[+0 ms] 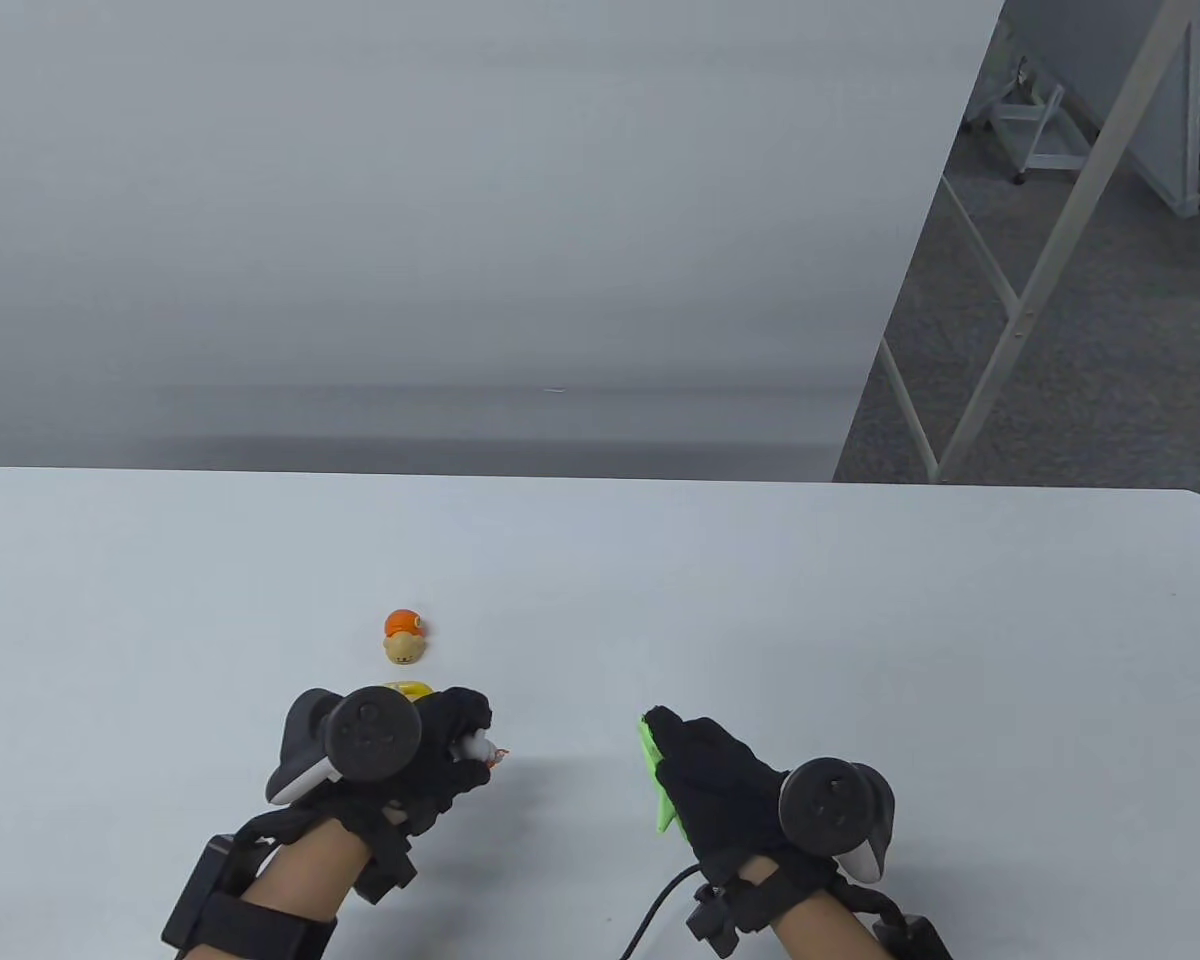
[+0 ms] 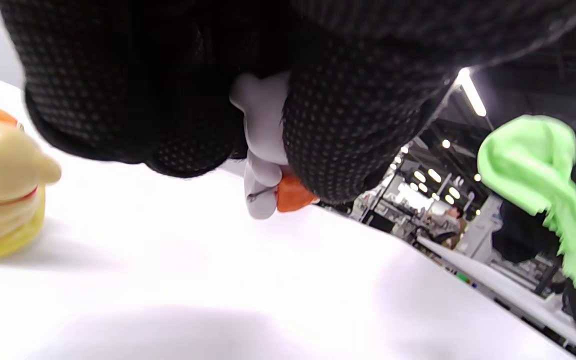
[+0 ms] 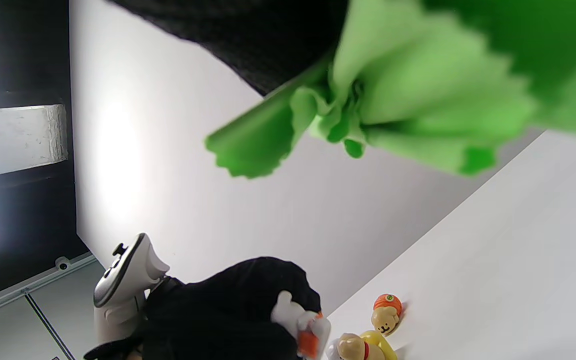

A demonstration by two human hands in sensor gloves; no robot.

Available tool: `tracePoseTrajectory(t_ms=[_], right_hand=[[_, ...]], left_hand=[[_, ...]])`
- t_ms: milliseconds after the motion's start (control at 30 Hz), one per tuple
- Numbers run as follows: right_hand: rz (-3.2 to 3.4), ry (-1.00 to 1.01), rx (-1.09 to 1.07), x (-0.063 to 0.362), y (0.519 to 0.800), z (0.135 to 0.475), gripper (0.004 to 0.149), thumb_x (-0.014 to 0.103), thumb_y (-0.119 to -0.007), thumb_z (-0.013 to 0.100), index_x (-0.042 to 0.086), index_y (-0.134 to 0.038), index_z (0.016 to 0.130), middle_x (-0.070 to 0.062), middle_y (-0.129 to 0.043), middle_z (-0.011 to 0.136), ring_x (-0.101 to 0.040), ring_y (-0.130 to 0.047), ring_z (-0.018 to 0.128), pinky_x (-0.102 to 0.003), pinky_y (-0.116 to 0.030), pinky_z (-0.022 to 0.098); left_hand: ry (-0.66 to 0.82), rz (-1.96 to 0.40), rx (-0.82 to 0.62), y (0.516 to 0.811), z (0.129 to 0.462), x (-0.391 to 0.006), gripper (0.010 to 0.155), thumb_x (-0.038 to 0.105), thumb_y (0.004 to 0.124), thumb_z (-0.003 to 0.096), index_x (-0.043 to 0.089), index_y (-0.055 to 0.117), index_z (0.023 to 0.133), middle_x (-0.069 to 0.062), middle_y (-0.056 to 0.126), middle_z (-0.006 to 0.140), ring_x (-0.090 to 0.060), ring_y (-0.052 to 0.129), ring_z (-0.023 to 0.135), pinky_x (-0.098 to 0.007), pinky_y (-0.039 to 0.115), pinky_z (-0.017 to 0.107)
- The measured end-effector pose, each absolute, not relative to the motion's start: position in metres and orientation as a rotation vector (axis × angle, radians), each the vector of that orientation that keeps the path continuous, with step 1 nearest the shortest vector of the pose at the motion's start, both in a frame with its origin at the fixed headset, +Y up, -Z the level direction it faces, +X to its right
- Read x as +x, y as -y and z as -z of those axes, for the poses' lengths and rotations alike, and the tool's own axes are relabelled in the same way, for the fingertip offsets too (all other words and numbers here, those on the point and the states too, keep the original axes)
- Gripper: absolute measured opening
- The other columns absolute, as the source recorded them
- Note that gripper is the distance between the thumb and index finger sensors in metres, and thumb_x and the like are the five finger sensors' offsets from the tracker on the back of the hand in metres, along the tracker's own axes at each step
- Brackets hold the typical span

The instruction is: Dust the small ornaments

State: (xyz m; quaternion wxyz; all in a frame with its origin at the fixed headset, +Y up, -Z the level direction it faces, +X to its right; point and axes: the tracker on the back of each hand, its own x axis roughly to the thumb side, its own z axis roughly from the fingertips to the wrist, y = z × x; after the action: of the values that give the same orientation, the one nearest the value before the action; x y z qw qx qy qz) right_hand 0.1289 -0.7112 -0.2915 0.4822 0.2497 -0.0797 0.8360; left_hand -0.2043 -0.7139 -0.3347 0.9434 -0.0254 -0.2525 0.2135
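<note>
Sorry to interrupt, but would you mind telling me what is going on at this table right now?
A person in sensor gloves is dusting small ornaments. The left hand holds a small white and orange figurine just above the white table, while the right hand grips a bunched green cloth a little apart from it. Two more ornaments stand on the table: a yellow-based puppy figure beside the left hand and an orange-capped one farther back.

Bright overhead light, soft shadows, blurred overexposed wrist views
</note>
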Motion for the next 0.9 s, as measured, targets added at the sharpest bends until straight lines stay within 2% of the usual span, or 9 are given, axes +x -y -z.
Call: tracePoseTrajectory(t_ms=[167,300,900], right_hand=[[-2.039,0.190,0.602,0.129,0.711,0.291,0.045,0.012,-0.081,0.054,-0.003,-0.074,0.096,-0.041,-0.087,0.077,-0.048,-0.095,0.051,-0.073,-0.080,0.045],[-2.039,0.182,0.594,0.129,0.711,0.292,0.045,0.012,-0.081,0.054,-0.003,-0.074,0.096,-0.041,-0.087,0.077,-0.048,-0.095,0.051,-0.073,-0.080,0.045],[-2.050,0.161,0.595,0.131,0.715,0.292,0.045,0.012,-0.082,0.054,-0.003,-0.075,0.095,-0.041,-0.087,0.077,-0.048,-0.095,0.051,-0.073,-0.080,0.045]], left_hand=[[0.528,-0.293,-0.106,0.741,0.336,-0.199,0.062,0.032,0.106,0.0387,0.009,0.085,0.093,-0.016,0.094,0.089,-0.040,0.108,0.063,-0.055,0.097,0.040],[0.511,-0.296,-0.155,0.755,0.337,-0.201,0.061,0.032,0.107,0.0388,0.012,0.085,0.093,-0.016,0.094,0.089,-0.041,0.107,0.065,-0.056,0.097,0.041],[0.500,-0.253,-0.207,0.777,0.338,-0.200,0.062,0.033,0.106,0.0395,0.012,0.084,0.093,-0.015,0.092,0.090,-0.042,0.105,0.067,-0.058,0.094,0.044]])
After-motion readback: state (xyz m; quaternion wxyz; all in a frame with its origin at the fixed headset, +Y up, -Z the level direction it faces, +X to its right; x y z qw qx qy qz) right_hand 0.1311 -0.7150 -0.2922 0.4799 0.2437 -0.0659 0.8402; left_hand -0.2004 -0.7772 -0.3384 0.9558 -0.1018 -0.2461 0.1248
